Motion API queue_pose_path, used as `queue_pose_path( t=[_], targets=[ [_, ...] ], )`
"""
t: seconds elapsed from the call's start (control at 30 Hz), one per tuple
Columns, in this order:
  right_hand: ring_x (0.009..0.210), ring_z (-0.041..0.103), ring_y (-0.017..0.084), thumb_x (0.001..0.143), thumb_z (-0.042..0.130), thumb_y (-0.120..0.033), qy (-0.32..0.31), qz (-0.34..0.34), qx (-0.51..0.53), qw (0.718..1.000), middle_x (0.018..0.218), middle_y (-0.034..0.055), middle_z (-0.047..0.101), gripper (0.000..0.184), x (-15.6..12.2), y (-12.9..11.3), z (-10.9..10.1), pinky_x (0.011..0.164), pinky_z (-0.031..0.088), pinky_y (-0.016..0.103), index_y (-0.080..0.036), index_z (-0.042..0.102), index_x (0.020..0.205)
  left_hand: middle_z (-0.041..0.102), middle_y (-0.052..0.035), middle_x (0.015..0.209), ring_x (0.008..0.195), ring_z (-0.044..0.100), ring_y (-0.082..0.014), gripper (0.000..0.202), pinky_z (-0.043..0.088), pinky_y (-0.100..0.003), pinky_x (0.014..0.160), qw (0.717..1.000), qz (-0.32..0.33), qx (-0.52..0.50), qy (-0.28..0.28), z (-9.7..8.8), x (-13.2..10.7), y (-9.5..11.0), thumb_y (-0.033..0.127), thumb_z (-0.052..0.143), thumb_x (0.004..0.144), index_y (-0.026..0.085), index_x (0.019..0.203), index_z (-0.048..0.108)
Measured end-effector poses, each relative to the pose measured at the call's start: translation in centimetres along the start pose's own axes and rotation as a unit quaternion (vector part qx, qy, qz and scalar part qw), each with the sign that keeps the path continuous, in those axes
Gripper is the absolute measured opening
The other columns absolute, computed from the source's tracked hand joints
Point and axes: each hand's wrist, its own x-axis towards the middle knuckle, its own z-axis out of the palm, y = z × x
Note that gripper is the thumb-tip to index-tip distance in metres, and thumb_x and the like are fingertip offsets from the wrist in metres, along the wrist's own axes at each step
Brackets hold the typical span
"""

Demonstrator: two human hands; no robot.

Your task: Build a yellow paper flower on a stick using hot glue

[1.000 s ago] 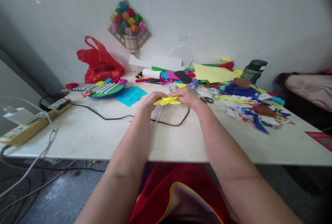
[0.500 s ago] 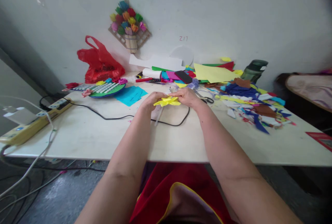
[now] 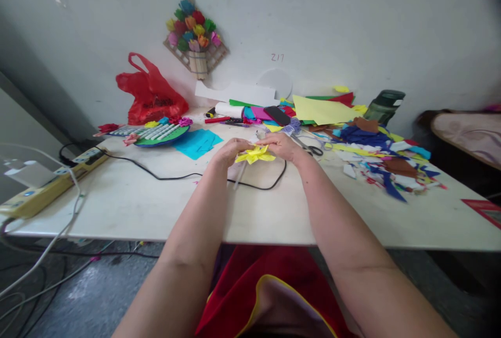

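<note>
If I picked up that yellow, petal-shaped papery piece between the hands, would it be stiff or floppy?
The yellow, petal-shaped papery piece is probably light, since it looks thin. Its splayed points would likely bend or crush easily, so more floppy than stiff.

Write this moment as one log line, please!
left grip: on yellow petalled piece | right grip: on same piece | right of it: scissors | left of it: blue paper
</note>
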Motion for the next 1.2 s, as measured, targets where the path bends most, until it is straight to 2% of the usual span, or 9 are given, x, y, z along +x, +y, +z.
queue_pose_path(
  t=[0.17,0.33,0.53,0.87,1.2],
  targets=[
    [0.073,0.054,0.011,0.074,0.043,-0.005,0.003,-0.027,0.013,1.0,0.082,0.0031,0.066,0.046,0.03,0.23,-0.09,0.069,0.042,0.023,-0.022,0.075,0.102,0.061,-0.0011,0.058,0.057,0.054,-0.0118,0.018,0.039,-0.024,0.056,1.0,0.01,0.015,-0.013,-0.02,0.12,-0.19,0.025,0.073,0.051,0.013,0.06,0.064],
    [0.077,0.055,0.011,0.073,0.043,-0.002,-0.005,-0.027,0.023,0.999,0.086,0.0025,0.065,0.049,-0.09,-0.04,-0.24,0.073,0.042,0.023,-0.024,0.075,0.103,0.06,-0.0012,0.057,0.057,0.054,-0.0124,0.015,0.039,-0.026,0.058,1.0,0.011,-0.003,-0.016,-0.22,0.28,-0.35,0.023,0.071,0.052,0.014,0.061,0.064],
    [0.073,0.055,0.011,0.074,0.046,-0.003,-0.006,-0.033,0.037,0.999,0.08,0.0022,0.063,0.046,-0.21,0.14,-0.22,0.07,0.042,0.023,-0.023,0.073,0.106,0.063,-0.0028,0.063,0.061,0.057,-0.0127,0.016,0.04,-0.024,0.059,0.999,0.024,-0.027,-0.035,-0.53,0.54,-0.56,0.023,0.07,0.053,0.012,0.064,0.066],
    [0.074,0.055,0.012,0.074,0.045,-0.003,-0.01,-0.019,-0.016,1.0,0.081,0.0022,0.063,0.05,-0.05,0.16,-0.07,0.069,0.04,0.022,-0.025,0.072,0.11,0.061,-0.0009,0.058,0.058,0.055,-0.0116,0.01,0.039,-0.024,0.057,0.999,0.018,-0.037,0.001,-0.13,0.28,-0.07,0.02,0.069,0.054,0.012,0.059,0.066],
    [0.076,0.058,0.013,0.074,0.047,-0.002,-0.002,-0.001,-0.057,0.998,0.09,0.0029,0.068,0.05,0.02,-0.23,-0.1,0.069,0.041,0.024,-0.028,0.073,0.107,0.06,-0.0015,0.056,0.054,0.054,-0.0113,0.007,0.039,-0.025,0.056,0.999,0.006,-0.046,-0.002,0.06,0.01,0.14,0.016,0.068,0.055,0.011,0.057,0.064]
  ],
)
